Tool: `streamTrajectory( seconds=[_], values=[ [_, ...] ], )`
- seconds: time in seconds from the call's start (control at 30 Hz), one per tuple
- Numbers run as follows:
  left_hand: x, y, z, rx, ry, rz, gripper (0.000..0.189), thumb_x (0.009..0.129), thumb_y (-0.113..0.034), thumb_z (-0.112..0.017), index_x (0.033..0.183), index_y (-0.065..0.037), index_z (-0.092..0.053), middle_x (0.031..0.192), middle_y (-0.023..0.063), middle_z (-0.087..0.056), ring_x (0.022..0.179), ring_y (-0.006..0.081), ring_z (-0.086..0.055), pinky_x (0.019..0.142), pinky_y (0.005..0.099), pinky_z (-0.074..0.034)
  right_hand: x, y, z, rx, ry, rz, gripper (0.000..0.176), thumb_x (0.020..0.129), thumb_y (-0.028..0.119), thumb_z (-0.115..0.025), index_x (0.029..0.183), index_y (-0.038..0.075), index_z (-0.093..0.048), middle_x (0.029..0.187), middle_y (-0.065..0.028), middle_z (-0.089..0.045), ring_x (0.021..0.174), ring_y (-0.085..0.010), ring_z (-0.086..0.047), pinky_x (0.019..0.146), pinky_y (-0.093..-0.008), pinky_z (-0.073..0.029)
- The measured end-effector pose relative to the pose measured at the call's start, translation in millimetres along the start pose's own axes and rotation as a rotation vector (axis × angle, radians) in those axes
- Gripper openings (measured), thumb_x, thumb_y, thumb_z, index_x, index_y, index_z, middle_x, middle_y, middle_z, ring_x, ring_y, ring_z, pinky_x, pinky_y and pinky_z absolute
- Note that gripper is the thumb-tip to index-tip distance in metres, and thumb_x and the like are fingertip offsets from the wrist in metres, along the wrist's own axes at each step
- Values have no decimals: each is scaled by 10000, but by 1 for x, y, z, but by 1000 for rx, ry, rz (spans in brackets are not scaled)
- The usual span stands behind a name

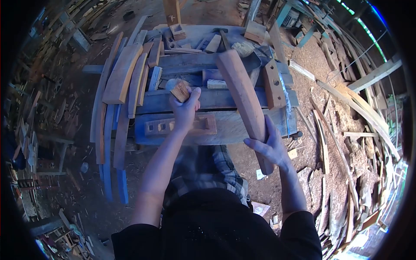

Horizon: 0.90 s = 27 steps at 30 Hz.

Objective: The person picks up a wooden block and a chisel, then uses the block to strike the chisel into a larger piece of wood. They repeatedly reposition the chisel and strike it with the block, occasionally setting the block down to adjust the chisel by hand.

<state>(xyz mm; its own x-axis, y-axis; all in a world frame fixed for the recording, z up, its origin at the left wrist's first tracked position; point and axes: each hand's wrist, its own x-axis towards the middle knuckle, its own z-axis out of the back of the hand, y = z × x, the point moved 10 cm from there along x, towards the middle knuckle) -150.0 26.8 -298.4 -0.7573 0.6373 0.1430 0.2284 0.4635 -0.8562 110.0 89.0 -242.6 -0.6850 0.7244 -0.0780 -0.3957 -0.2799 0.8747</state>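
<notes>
My left hand (186,110) is closed around a short block of wood (180,92), held over the middle of the workbench (203,105). In my right hand (273,145) is a long, thick, slightly curved piece of wood (243,97), gripped near its lower end. It leans with its upper end toward the far side of the bench. Below my left hand, near the bench's front edge, lies a flat wooden piece with square recesses (203,125). A board with round holes (273,84) is to the right of the curved piece.
Several long planks (123,78) overhang the bench's left side. A hammer (223,38) and wood offcuts (213,44) lie at its far side. Wood shavings (310,71) and long strips (324,143) cover the floor on the right.
</notes>
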Motion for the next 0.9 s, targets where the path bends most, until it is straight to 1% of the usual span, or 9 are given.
streamTrajectory(
  seconds=[0.3,0.4,0.43,0.5,0.57,0.63,0.77,0.83,0.9],
  values=[
    [-4,2,-3,81,8,-46,202,821,-46,-709,807,-84,-511,634,-8,-520,446,61,-475,422,232,-400,20,91,-10,-102,52,192,682,665,325,-790,1142,-38,-465,930,-193,-610,888,-260,-630,766,-364,-483],
    [-11,-21,-15,258,-23,-185,189,817,-49,-702,793,-87,-518,643,-8,-530,459,60,-486,421,220,-394,24,119,-14,-88,4,341,657,670,296,-792,1134,-31,-461,925,-210,-617,880,-272,-641,755,-376,-487],
    [-16,-37,-23,350,22,-388,185,817,-49,-698,786,-87,-519,638,-11,-530,462,59,-488,420,217,-389,23,127,-14,-71,-19,424,641,673,281,-791,1125,-30,-460,916,-216,-618,869,-281,-644,744,-383,-487],
    [-21,-48,-26,439,64,-605,180,816,-50,-694,779,-87,-521,632,-14,-529,465,58,-490,419,214,-384,50,94,-31,-210,113,282,632,678,267,-787,1127,-29,-456,909,-220,-616,867,-290,-642,742,-384,-484],
    [4,13,11,165,-34,-12,175,820,-37,-682,797,-81,-514,611,-21,-515,456,63,-482,419,224,-379,57,73,-35,-351,237,132,622,684,253,-782,1129,-29,-453,902,-223,-615,865,-299,-641,741,-386,-482],
    [5,13,16,115,9,-31,180,821,-23,-676,830,-78,-504,596,-20,-504,441,73,-470,417,233,-370,52,93,-21,-450,175,256,580,711,289,-751,1082,-21,-430,853,-248,-633,778,-386,-669,668,-427,-510],
    [1,8,9,93,30,18,197,826,-29,-677,856,-80,-490,585,-11,-481,440,87,-470,430,242,-377,24,119,-11,-151,39,350,615,710,324,-762,1099,-27,-440,848,-247,-629,777,-368,-666,685,-417,-500],
    [-1,3,11,106,45,24,206,827,-38,-682,852,-84,-482,580,-8,-471,446,94,-472,444,250,-386,26,74,-10,-128,41,184,758,674,350,-781,1231,-31,-437,945,-206,-611,870,-314,-624,793,-383,-466],
    [-1,-1,30,-57,-57,19,229,840,-24,-659,866,-112,-449,577,-17,-415,458,95,-407,487,291,-378,23,39,-11,-160,46,125,743,680,363,-777,1222,-33,-457,963,-199,-603,882,-311,-618,796,-388,-468]
  ],
)
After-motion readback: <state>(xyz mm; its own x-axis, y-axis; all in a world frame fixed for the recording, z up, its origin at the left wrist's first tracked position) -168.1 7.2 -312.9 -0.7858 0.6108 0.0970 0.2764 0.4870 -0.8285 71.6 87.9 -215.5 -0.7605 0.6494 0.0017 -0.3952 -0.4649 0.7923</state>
